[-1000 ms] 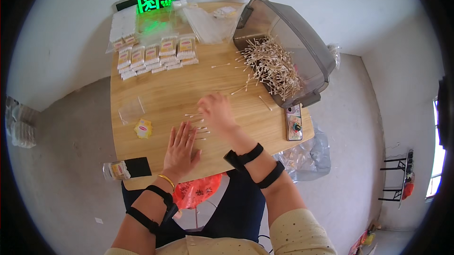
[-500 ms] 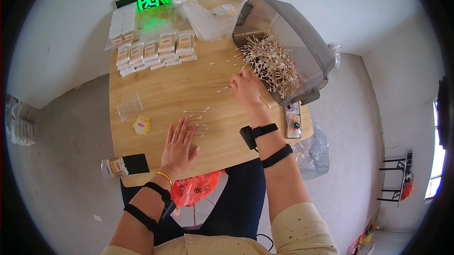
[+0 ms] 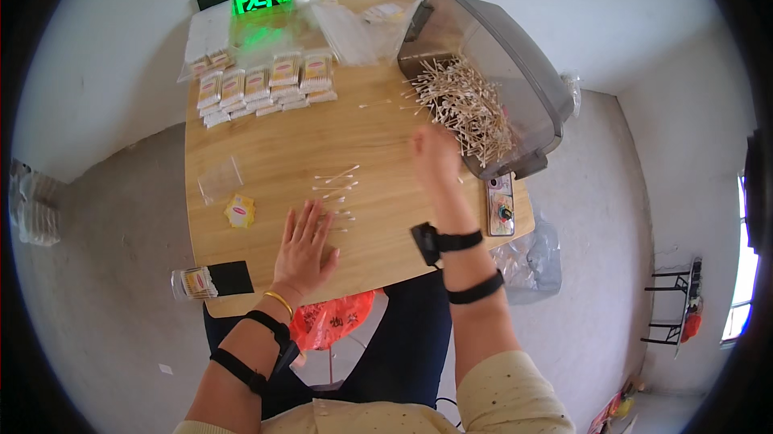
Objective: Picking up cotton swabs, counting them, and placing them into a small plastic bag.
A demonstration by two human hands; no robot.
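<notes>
My left hand (image 3: 304,250) lies flat on the wooden table (image 3: 374,249), fingers stretched out and open. Its fingertips rest beside and partly over a small row of cotton swabs (image 3: 336,187). My right hand (image 3: 437,156) is over the table at the near left edge of a grey see-through plastic bin (image 3: 523,55). Motion smears its fingers, so whether they hold anything does not show. The bin lies tipped on its side, with a heap of loose cotton swabs (image 3: 467,108) spilling toward its mouth. A stray swab (image 3: 375,104) lies left of the heap.
Packed swab bags (image 3: 283,72) are stacked at the back left, near clear plastic bags (image 3: 342,31). Yellow label cards (image 3: 240,212) and a clear sleeve (image 3: 221,180) lie left. A cup of swabs (image 3: 193,283) sits at the near left corner, a phone (image 3: 500,204) at right.
My right hand has shifted right and nearer the bin. The swab by its fingers is gone from that spot, and another swab lies atop the row by my still left hand.
</notes>
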